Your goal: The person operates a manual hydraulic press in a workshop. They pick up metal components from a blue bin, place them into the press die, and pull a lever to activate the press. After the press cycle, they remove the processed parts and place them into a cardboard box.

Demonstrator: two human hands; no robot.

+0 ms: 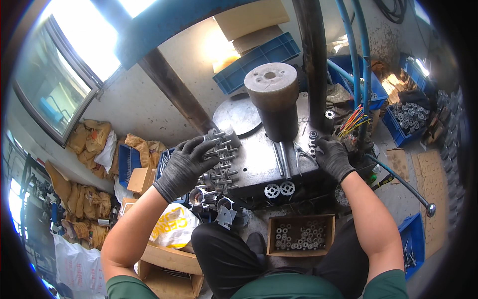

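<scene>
A: Which pieces lie closest to the work?

B: The small metal rings (312,134), in a short line right of centre in the frame, and the metal shafts (226,158), crowded left of centre.

A: And the hands?

B: They are well apart, both in dark gloves. The right hand (334,155) has its fingertips at the rings; whether they pinch one cannot be told. The left hand (185,167) spreads over the shafts' near ends, and its fingers hide whether any shaft is gripped.

A: How would the pieces handle?

B: Each ring looks hard, stiff and fairly light, perhaps slick if oiled; the outer rim, between thumb and forefinger, seems the best hold. A shaft probably weighs more and won't bend. Its thicker middle should suit the grip, as the smooth ends could slip through a glove.

A: What surrounds them?

B: Both groups rest on the steel machine table (259,172). Two plain rods (282,160) and pliers (302,153) lie between the hands, with a thick round column (271,94) above them in the frame. At lower centre, a cardboard box (298,253) holds more rings; a blue crate (259,62) leans at upper centre.
</scene>
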